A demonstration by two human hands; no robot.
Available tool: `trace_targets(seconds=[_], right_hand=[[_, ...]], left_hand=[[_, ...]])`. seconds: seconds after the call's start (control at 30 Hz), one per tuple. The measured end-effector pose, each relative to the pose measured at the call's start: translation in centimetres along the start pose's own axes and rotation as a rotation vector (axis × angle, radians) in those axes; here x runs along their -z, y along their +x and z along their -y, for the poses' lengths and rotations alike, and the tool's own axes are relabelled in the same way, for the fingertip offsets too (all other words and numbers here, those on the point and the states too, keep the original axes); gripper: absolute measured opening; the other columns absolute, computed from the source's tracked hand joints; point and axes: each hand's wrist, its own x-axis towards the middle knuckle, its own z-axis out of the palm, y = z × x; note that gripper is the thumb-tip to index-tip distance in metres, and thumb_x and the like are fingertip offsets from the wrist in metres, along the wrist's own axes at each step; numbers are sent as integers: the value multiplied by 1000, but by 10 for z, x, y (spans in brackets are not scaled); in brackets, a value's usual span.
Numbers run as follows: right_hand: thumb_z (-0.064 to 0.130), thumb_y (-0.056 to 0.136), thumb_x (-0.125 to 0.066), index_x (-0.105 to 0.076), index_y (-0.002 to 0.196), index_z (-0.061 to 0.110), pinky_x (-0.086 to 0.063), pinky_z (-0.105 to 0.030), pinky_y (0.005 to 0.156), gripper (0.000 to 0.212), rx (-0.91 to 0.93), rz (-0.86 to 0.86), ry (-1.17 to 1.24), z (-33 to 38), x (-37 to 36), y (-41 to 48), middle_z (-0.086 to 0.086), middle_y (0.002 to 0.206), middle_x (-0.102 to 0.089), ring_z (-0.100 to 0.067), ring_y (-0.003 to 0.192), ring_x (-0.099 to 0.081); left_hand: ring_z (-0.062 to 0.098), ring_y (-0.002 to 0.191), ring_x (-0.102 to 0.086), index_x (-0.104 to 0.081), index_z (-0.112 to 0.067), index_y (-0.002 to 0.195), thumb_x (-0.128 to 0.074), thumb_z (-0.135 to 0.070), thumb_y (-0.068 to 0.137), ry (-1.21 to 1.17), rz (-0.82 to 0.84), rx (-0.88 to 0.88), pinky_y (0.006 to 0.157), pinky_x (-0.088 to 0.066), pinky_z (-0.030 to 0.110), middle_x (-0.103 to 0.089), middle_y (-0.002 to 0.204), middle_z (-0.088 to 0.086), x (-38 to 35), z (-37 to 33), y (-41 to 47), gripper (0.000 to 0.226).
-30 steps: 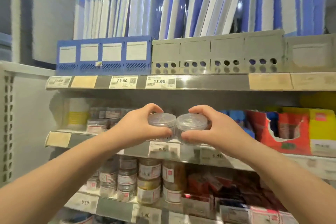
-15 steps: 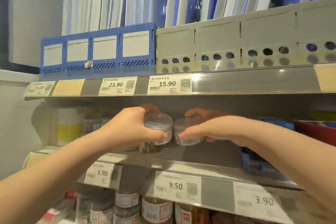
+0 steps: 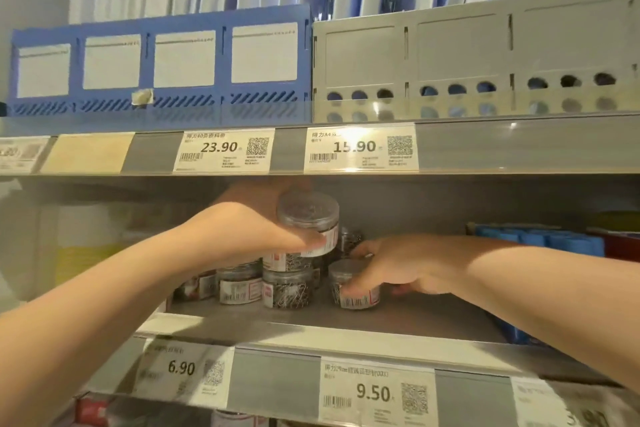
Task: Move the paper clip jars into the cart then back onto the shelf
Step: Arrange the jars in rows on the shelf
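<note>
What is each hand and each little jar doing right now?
Clear plastic paper clip jar with lid: closed, upright, gripped by the left hand atop the stack.
Second clear lidded jar: upright on the grey shelf, gripped by the right hand.
Stacked clear jars: upright, lids on.
Blue plastic file rack: standing, label panels blank.

Perhaps seven jars, two hands

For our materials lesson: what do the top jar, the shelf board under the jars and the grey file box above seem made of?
The top jar: probably clear glossy plastic; its wall and lid are see-through. The shelf board: likely matt grey painted metal, though unsure. The grey file box: seemingly moulded matt plastic, given its round holes and recessed panels.
</note>
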Motion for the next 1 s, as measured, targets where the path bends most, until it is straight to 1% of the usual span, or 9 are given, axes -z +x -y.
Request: trace_targets(seconds=[0.1,0.17,0.33,0.43,0.53,0.67,0.87,0.93,1.0], right_hand=[[21,78,-75,-36,142,19,-40,-30,102,75,0,-27,1,3,-2,3,-4,141,-44,-22,124,-44],[19,80,-73,-36,142,15,-34,-32,107,73,6,-68,-28,3,-1,4,-7,143,-41,-24,128,-41],[23,76,-77,-51,130,16,-40,-32,102,61,-1,-127,-105,0,-9,16,-3,127,-57,-21,114,-52],[23,75,-78,-56,124,18,-42,-23,92,54,22,-134,-90,-2,-11,19,3,120,-61,-16,108,-55],[19,77,-77,-59,112,25,-38,-9,69,40,52,-112,-5,-7,-9,17,12,99,-61,-6,88,-54],[23,75,-78,-61,109,26,-39,-14,69,38,57,-144,6,-10,-12,21,10,96,-62,-6,87,-54],[23,76,-77,-57,106,24,-35,0,53,36,65,-146,8,-13,-11,22,16,79,-55,1,73,-50],[24,76,-77,-58,105,25,-39,-3,62,35,72,-155,-6,-14,-11,21,12,88,-61,-1,77,-54],[24,76,-77,-60,113,21,-40,-15,78,41,74,-171,-14,-14,-13,21,5,102,-64,-10,91,-56]], left_hand=[[-32,70,-44,-48,-55,84,-72,-43,66,22,2,-35,59,-32,-7,-52,73,-45,-2,5,6,32],[-28,69,-45,-46,-56,89,-71,-48,67,30,-2,-49,59,-33,-5,-48,80,-42,-4,10,10,34],[-19,84,-46,-42,-56,110,-71,-57,64,17,10,-70,69,-36,3,-48,95,-39,-7,25,14,54],[-12,90,-54,-42,-61,103,-70,-61,55,-54,35,-69,74,-43,7,-54,101,-36,-8,30,12,55],[-14,90,-57,-45,-63,101,-73,-57,55,-112,37,-72,76,-45,8,-55,98,-42,-8,34,10,54],[-19,83,-54,-46,-62,97,-75,-47,61,-128,26,-86,66,-41,3,-57,92,-41,-9,32,9,48],[-16,79,-56,-46,-62,99,-73,-48,59,-130,31,-68,69,-41,6,-58,93,-35,-9,31,8,51],[-15,80,-55,-45,-63,97,-74,-46,61,-123,30,-67,69,-40,6,-57,93,-37,-9,31,9,50],[-18,81,-53,-45,-62,98,-76,-45,62,-122,30,-70,67,-40,4,-56,92,-38,-10,30,8,50]])
